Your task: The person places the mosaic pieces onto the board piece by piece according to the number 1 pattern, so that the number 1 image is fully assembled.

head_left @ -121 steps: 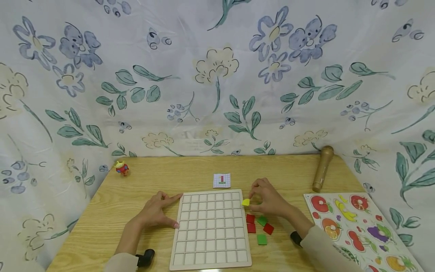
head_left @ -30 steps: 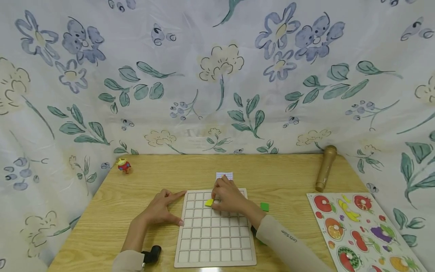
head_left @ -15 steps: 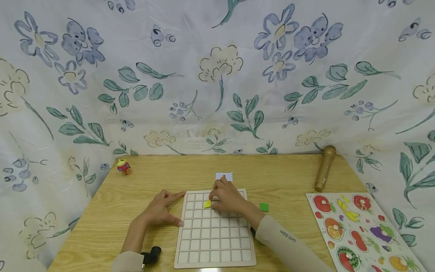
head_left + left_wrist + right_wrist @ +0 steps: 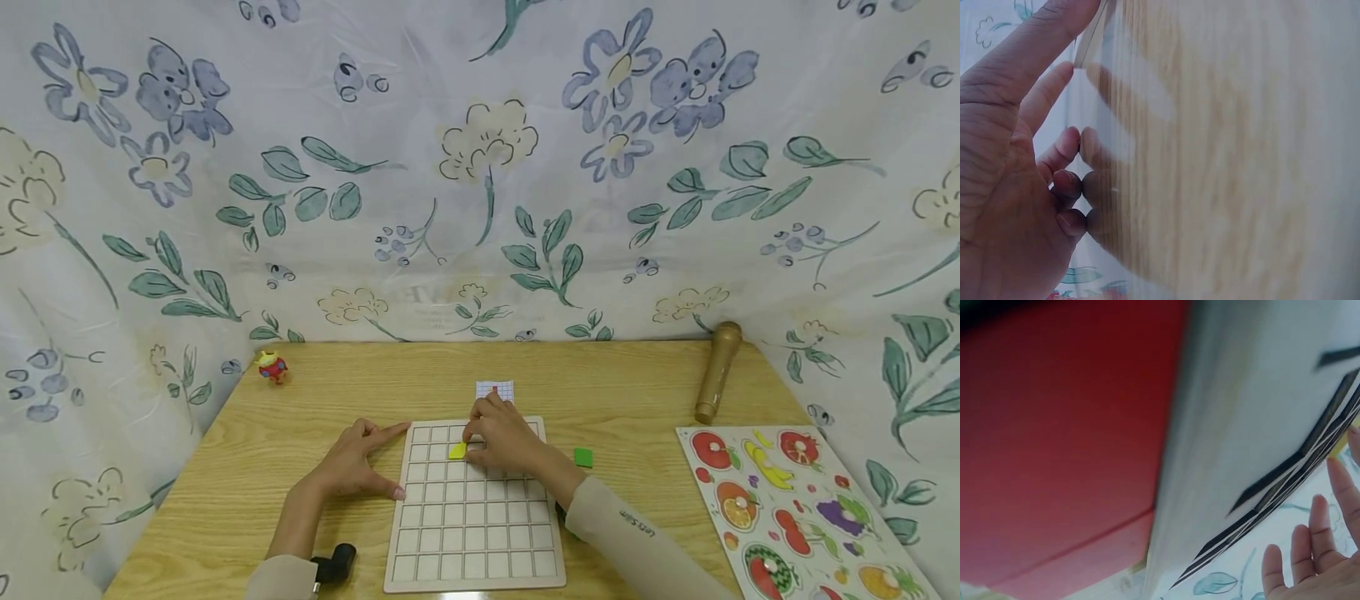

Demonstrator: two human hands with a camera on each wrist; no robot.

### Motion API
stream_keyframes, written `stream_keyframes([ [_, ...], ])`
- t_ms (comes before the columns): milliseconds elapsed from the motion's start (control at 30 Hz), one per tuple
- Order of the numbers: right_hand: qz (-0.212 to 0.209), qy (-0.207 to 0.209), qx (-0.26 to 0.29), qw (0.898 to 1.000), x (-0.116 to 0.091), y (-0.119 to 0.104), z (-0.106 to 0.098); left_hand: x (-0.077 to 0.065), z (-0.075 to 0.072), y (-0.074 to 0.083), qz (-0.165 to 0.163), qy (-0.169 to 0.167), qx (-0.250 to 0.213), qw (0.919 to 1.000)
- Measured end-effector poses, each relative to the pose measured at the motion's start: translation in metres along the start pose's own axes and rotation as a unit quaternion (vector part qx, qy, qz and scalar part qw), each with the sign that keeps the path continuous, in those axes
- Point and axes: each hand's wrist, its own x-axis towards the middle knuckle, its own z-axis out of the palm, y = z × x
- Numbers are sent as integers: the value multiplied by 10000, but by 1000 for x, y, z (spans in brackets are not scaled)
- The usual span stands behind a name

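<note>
A pale square board [image 4: 475, 567] with a grid of shallow cells lies on the table. My right hand [image 4: 501, 437] reaches over its upper part, thumb and index finger pinching a small yellow square tile [image 4: 457, 451]. That tile lies nearly flat at a cell in the second row from the top. In the right wrist view, a sliver of the yellow tile [image 4: 1339, 444] shows by the fingertips. My left hand [image 4: 348, 462] steadies the board's left side, index finger at the top corner and thumb lower down. Its other fingers [image 4: 1069, 185] are bent against the table.
Behind the board is a small printed grid card [image 4: 486, 388], partly covered by my right hand. A green tile [image 4: 582, 457] lies to the right; red tiles [image 4: 1066, 444] fill the right wrist view. Farther right are a fruit puzzle board [image 4: 738, 467] and a brown microphone [image 4: 717, 371]. A toy figure [image 4: 272, 367] stands back left.
Over four seconds my right hand has carried the yellow tile leftward from beside the board onto the grid. In the last half second the tile has tipped flatter. The left hand stays at the edge.
</note>
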Motion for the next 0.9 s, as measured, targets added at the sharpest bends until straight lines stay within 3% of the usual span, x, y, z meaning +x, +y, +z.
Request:
stream_keyframes([
  [900, 77, -58, -20, 10000, -3, -1, 1, 1, 1, -1, 55, 21, 55, 10000],
])
